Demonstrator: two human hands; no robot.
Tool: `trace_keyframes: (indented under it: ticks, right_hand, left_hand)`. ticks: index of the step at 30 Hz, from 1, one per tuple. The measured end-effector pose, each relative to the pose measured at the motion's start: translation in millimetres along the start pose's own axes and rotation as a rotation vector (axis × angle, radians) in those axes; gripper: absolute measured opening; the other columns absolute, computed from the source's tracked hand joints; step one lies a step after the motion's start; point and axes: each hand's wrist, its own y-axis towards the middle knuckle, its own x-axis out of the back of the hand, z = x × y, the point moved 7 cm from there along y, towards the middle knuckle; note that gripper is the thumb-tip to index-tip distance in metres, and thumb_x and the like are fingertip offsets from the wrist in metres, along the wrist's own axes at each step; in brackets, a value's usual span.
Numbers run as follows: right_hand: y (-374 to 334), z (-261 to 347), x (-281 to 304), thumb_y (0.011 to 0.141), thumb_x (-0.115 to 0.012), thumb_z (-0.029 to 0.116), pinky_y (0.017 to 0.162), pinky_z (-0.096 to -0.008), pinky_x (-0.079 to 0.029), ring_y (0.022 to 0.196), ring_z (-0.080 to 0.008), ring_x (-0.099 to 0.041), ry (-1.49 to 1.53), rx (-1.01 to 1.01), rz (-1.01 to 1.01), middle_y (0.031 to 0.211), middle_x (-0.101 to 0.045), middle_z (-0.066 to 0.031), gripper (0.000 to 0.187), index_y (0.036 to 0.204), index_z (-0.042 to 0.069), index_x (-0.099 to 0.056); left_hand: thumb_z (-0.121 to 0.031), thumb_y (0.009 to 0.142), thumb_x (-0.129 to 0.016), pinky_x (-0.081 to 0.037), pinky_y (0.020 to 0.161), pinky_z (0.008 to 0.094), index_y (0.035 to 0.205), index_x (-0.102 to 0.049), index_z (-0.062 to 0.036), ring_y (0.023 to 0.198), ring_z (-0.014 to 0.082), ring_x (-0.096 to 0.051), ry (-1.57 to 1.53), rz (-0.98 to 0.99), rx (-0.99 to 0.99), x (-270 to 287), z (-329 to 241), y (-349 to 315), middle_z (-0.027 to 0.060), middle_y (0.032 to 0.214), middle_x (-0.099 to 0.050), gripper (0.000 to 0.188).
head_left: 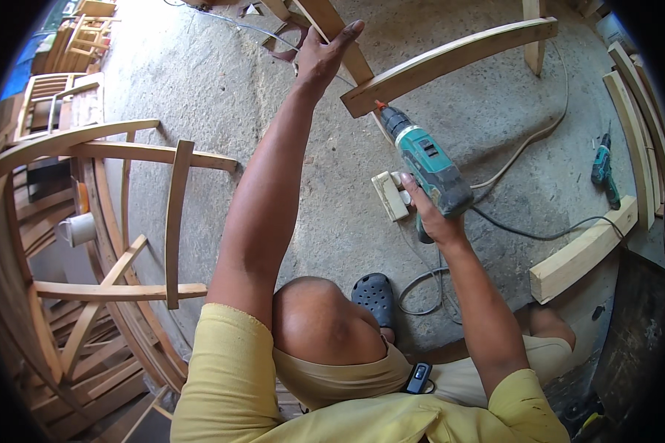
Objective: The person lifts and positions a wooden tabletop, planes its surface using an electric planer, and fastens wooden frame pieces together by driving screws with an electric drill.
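My right hand (440,220) is wrapped round the handle of a teal and black power drill (428,159). The drill points up and to the left, its orange tip at the near edge of a curved wooden rail (451,63), close to the rail's left end. Whether the tip is inside the wood cannot be made out. Farther left, my left hand (321,59) grips a straight wooden bar (356,63) that meets the rail near that end. The left thumb lies across the bar, while the fingers are partly hidden.
A pale socket block (389,196) and cords lie on the concrete floor by the drill. At right are a second teal drill (603,171), a thick wooden beam (584,251) and curved boards (632,140). Wooden frames (176,221) and a white cup (78,229) are at left.
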Motion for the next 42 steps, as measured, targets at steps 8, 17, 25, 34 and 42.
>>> trace_keyframes:
  ticks: [8,17,25,34,42]
  right_hand:
    - [3.5,4.5,4.2,0.087,-0.072,0.024,0.067,-0.0348,-0.051,0.073,-0.0184,-0.065,-0.053,0.03,-0.028,0.081,-0.069,-0.0109,0.025,0.094,0.001,-0.068]
    - [13.2,11.7,7.6,0.086,-0.07,0.025,0.065,-0.0365,-0.053,0.069,-0.025,-0.069,-0.131,0.044,0.001,0.073,-0.069,-0.0124,0.023,0.085,0.003,-0.068]
    - [19.1,13.9,11.0,0.08,-0.073,0.016,0.063,-0.038,-0.054,0.073,-0.0342,-0.069,-0.249,0.317,-0.016,0.076,-0.068,-0.0164,0.017,0.087,0.003,-0.065]
    - [20.1,20.5,6.4,0.08,-0.073,0.013,0.063,-0.0395,-0.054,0.07,-0.0338,-0.068,-0.388,0.444,-0.007,0.075,-0.067,-0.015,0.016,0.088,0.003,-0.063]
    - [-70.6,-17.3,53.2,0.073,-0.07,0.009,0.068,-0.0464,-0.053,0.083,-0.039,-0.066,-0.485,0.382,0.027,0.09,-0.065,-0.0194,0.043,0.112,0.001,-0.055]
  left_hand:
    - [-0.055,0.086,-0.068,-0.043,0.095,0.036,0.107,-0.061,-0.0035,0.097,0.0174,-0.063,-0.01,-0.005,0.019,-1.0,-1.2,-1.1,0.009,0.092,-0.072,0.056]
    - [-0.054,0.086,-0.069,-0.043,0.094,0.0361,0.106,-0.061,-0.0034,0.095,0.0174,-0.064,-0.018,-0.026,0.035,-2.4,-6.3,-5.0,0.0099,0.092,-0.072,0.055]
    - [-0.052,0.088,-0.067,-0.044,0.094,0.0361,0.102,-0.064,-0.0041,0.092,0.0171,-0.066,-0.064,-0.028,0.007,-4.4,-11.8,-6.0,0.0093,0.09,-0.072,0.051]
    - [-0.052,0.088,-0.067,-0.044,0.093,0.0354,0.101,-0.065,-0.003,0.09,0.0165,-0.065,-0.014,-0.052,0.01,0.6,-9.4,-4.4,0.0089,0.087,-0.072,0.05]
    - [-0.061,0.094,-0.051,-0.042,0.089,0.0289,0.124,-0.055,-0.005,0.103,0.0131,-0.055,0.107,0.03,0.123,13.0,15.8,-24.7,0.0062,0.12,-0.06,0.063]
